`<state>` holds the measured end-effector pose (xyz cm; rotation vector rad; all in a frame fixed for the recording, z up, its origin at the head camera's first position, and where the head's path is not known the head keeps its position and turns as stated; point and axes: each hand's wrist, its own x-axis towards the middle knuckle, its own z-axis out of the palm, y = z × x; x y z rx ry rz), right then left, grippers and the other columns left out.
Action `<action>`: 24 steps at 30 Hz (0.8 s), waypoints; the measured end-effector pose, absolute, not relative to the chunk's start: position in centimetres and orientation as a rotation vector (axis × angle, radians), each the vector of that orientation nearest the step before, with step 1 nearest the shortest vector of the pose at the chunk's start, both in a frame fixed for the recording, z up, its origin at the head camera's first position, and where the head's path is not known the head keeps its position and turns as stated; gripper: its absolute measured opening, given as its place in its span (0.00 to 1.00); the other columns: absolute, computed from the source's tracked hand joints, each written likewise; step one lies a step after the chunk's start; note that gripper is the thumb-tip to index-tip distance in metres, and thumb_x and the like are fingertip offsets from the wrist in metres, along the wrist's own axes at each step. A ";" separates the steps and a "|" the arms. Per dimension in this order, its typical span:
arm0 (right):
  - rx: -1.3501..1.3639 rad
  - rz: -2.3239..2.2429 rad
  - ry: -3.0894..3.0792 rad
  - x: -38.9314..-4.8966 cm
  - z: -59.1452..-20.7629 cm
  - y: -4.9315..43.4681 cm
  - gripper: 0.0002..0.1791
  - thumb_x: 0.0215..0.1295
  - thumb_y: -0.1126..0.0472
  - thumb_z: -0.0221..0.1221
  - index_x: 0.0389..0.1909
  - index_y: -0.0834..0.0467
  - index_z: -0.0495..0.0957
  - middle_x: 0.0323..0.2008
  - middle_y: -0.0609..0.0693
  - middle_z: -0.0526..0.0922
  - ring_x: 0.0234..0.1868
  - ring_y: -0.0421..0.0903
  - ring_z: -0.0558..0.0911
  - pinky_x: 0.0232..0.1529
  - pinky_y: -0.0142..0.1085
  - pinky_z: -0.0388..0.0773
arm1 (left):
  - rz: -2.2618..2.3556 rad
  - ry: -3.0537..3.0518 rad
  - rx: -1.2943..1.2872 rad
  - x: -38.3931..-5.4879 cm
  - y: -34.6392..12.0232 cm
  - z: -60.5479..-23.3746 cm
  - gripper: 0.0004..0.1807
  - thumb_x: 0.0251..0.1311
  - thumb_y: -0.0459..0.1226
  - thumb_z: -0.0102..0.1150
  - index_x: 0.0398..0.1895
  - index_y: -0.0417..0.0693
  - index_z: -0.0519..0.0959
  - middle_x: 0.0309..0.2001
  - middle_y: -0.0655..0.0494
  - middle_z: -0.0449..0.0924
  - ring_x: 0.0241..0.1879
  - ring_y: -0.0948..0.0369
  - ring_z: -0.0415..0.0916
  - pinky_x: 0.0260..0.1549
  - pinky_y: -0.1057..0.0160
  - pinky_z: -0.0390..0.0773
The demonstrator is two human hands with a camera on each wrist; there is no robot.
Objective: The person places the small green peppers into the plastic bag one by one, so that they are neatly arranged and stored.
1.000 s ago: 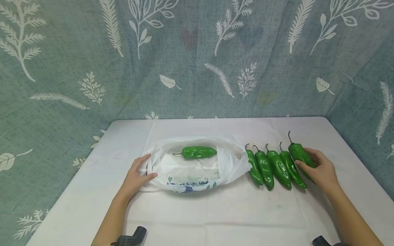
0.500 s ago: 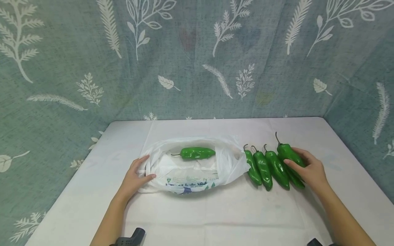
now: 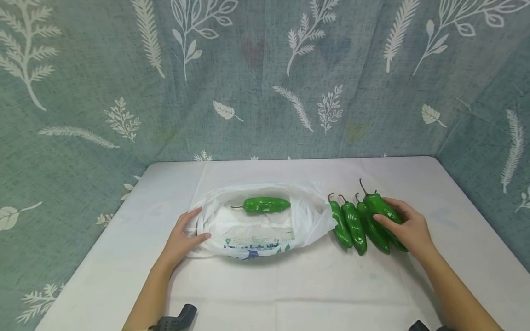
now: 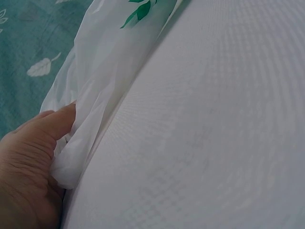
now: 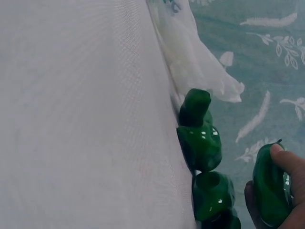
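A white plastic bag (image 3: pixel 310 225) lies on its side with its mouth spread, and one green pepper (image 3: pixel 267 205) rests inside. My left hand (image 3: pixel 182 234) grips the bag's left end, thumb in front; in the left wrist view, the thumb presses the thin plastic (image 4: pixel 90 124). My right hand (image 3: pixel 410 227) holds another green pepper (image 3: pixel 381 207) between thumb and fingers, stem pointing away. In the right wrist view this held pepper (image 5: pixel 270 191) is raised off the table, beside the lying row. It partly covers the rightmost pepper of that row.
Several green peppers (image 3: pixel 354 227) lie side by side right of the bag, stems away; the leftmost touches or nearly touches the bag's edge. All stand on a white-covered table (image 3: pixel 281 289). A patterned teal cloth (image 3: pixel 256 115) hangs behind it.
My right hand has carried its pepper leftward, off the right end of the row and over the neighbouring peppers. My left hand and the bag have stayed in place.
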<state>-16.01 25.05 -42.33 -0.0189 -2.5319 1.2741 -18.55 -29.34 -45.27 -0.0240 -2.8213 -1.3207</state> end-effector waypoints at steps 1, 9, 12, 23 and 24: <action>-0.015 1.274 -2.527 -16.0 -42.3 24.9 0.32 0.56 0.52 0.67 0.60 0.58 0.71 0.51 0.61 0.78 0.44 0.36 0.75 0.36 0.17 0.70 | -1.323 -2.819 -0.027 -18.6 -29.3 -45.3 0.46 0.49 0.44 0.70 0.71 0.54 0.58 0.70 0.43 0.53 0.71 0.39 0.45 0.65 0.32 0.46; 0.078 1.283 -2.488 -15.9 -41.1 23.3 0.30 0.56 0.57 0.67 0.59 0.62 0.72 0.50 0.64 0.79 0.41 0.23 0.71 0.38 0.14 0.69 | -1.317 -2.813 -0.034 -18.6 -29.4 -45.4 0.45 0.49 0.44 0.70 0.71 0.54 0.58 0.70 0.44 0.53 0.71 0.39 0.45 0.65 0.32 0.46; 0.076 1.249 -2.498 -16.3 -41.4 22.9 0.31 0.56 0.53 0.67 0.60 0.59 0.71 0.51 0.61 0.79 0.45 0.34 0.76 0.41 0.17 0.71 | -1.313 -2.813 -0.036 -18.6 -29.5 -45.4 0.45 0.49 0.43 0.70 0.71 0.54 0.58 0.70 0.43 0.53 0.71 0.39 0.45 0.64 0.32 0.46; 0.164 1.301 -2.536 -16.5 -40.3 20.8 0.30 0.61 0.50 0.62 0.61 0.58 0.70 0.54 0.59 0.78 0.51 0.52 0.77 0.41 0.14 0.68 | -1.324 -2.804 -0.051 -18.6 -29.5 -45.6 0.45 0.49 0.43 0.70 0.71 0.54 0.58 0.70 0.43 0.53 0.71 0.39 0.45 0.64 0.32 0.46; 0.173 1.297 -2.536 -16.6 -40.3 20.7 0.30 0.61 0.50 0.63 0.61 0.58 0.70 0.53 0.59 0.78 0.51 0.52 0.77 0.41 0.15 0.69 | -1.325 -2.801 -0.055 -18.7 -29.5 -45.6 0.45 0.49 0.43 0.70 0.71 0.54 0.58 0.70 0.43 0.53 0.71 0.39 0.45 0.64 0.32 0.47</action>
